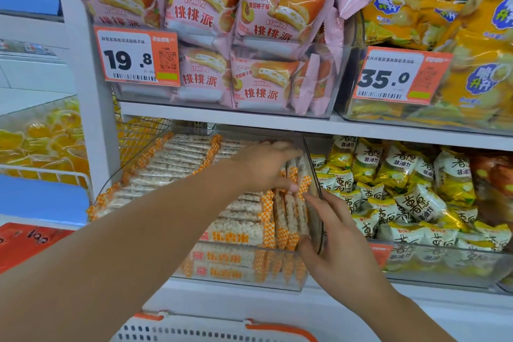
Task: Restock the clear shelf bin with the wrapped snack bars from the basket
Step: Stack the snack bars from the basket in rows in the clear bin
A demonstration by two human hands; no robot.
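Orange-and-white checked wrapper ends marked the snack bars (238, 233), puffed-rice sticks sealed in clear crinkly film, and most of them already lay flat in rows inside the clear shelf bin (244, 284) on the lower shelf. At the bin's right side a few bars stood on edge against the transparent wall. The left hand (266, 166) reached across, fingers laid over the tops of those upright bars and thumb pressed to a checked end, so it was holding them in a loose clasp. The right hand (330, 239) was apart from it, lower down, fingers straight along the bin's right wall and thumb near the front corner; whether it pinched a bar or merely steadied the bin I could not tell.

To my eye the step was wedging the upright bars into the leftover gap. Done well, that would mean keeping them pressed together as one slab, sliding them down parallel to the wall, and not crushing them, since puffed rice looked brittle and the film slippery.

The basket (213, 327), white perforated plastic with orange trim, sat just below at the frame's bottom edge; its contents were hidden. Pink pillow packs (258, 22) filled the bin above, yellow pouches (399, 189) the neighbouring one.
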